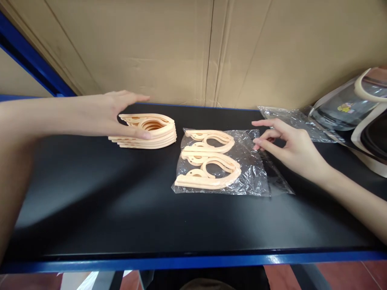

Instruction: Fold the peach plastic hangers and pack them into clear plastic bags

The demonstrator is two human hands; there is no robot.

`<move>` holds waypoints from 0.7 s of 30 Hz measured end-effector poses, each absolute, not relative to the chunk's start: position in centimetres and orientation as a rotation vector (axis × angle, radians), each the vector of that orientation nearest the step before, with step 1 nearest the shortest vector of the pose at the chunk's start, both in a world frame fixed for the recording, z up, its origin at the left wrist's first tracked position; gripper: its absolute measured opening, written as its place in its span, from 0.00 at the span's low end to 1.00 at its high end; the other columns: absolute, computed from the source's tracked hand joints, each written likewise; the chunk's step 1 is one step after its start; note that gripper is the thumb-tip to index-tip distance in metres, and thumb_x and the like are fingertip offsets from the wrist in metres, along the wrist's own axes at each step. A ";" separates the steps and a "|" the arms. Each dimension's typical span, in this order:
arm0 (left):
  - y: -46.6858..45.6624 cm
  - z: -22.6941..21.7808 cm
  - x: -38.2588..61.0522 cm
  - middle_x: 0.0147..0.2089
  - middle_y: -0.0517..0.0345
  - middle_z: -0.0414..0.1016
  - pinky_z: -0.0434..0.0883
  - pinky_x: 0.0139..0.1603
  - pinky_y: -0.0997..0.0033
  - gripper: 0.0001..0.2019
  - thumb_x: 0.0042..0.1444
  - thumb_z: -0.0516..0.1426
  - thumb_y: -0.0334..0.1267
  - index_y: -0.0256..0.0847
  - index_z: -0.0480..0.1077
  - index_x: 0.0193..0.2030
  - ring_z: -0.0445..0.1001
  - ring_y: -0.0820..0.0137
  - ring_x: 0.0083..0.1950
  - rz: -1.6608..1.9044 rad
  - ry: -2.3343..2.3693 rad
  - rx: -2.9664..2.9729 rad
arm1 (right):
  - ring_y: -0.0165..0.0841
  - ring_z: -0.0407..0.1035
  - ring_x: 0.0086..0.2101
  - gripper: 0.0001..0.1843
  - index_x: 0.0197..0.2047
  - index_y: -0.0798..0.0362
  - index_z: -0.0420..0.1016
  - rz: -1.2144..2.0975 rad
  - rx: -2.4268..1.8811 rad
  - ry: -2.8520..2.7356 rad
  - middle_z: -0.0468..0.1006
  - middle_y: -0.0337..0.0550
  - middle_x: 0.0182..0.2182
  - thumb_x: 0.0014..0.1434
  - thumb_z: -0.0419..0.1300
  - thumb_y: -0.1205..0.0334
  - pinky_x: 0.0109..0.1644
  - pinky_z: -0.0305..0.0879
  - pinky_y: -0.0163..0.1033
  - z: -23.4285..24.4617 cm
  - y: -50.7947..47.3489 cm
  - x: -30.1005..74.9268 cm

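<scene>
My left hand reaches over a stack of peach plastic folding hangers on the black table; its fingers are spread, the thumb against the stack's front edge. To the right lies a clear plastic bag with two more peach hangers inside. My right hand rests at the bag's right edge, its fingertips touching the plastic, fingers loosely bent and apart.
A cardboard wall stands behind the table. More clear bags and a beige-rimmed dark container sit at the far right. A blue frame runs at the left, and a blue edge borders the table's front.
</scene>
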State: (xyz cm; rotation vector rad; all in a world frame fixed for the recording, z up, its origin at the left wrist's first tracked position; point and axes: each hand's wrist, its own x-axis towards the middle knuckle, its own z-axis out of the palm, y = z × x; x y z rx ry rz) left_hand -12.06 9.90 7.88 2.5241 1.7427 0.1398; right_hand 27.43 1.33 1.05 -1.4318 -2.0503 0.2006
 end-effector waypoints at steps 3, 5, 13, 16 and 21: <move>10.6 7.7 -12.9 0.61 0.52 0.71 0.64 0.60 0.48 0.51 0.40 0.57 0.72 0.46 0.61 0.69 0.72 0.51 0.55 0.031 1.810 2.392 | 0.36 0.77 0.33 0.18 0.56 0.46 0.70 0.201 -1.430 -2.057 0.81 0.35 0.29 0.63 0.59 0.57 0.39 0.71 0.42 1.0 1.3 27.6; 10.6 7.9 -12.9 0.59 0.55 0.73 0.65 0.60 0.52 0.50 0.40 0.58 0.70 0.46 0.63 0.68 0.72 0.54 0.55 -0.018 1.792 2.370 | 0.35 0.77 0.33 0.18 0.56 0.46 0.71 0.189 -1.437 -2.059 0.81 0.35 0.29 0.63 0.60 0.57 0.38 0.71 0.42 1.1 1.3 27.6; 10.0 8.0 -13.0 0.46 0.62 0.79 0.73 0.50 0.55 0.39 0.44 0.60 0.63 0.49 0.69 0.63 0.75 0.64 0.40 0.061 1.673 2.521 | 0.37 0.76 0.32 0.18 0.55 0.46 0.71 0.208 -1.431 -2.068 0.81 0.37 0.30 0.64 0.58 0.53 0.37 0.70 0.43 1.2 1.3 27.4; 10.4 7.7 -13.4 0.48 0.61 0.79 0.74 0.50 0.52 0.40 0.43 0.63 0.62 0.48 0.69 0.63 0.75 0.62 0.41 0.106 1.647 2.507 | 0.35 0.76 0.32 0.18 0.56 0.47 0.70 0.212 -1.419 -2.072 0.81 0.36 0.30 0.64 0.58 0.54 0.38 0.70 0.42 1.3 1.2 27.4; 10.5 8.0 -13.5 0.54 0.61 0.77 0.64 0.62 0.38 0.40 0.42 0.64 0.65 0.47 0.70 0.61 0.74 0.55 0.49 0.216 1.583 2.503 | 0.34 0.76 0.32 0.18 0.56 0.47 0.70 0.188 -1.411 -2.069 0.82 0.35 0.30 0.65 0.58 0.54 0.35 0.69 0.39 1.4 1.2 27.5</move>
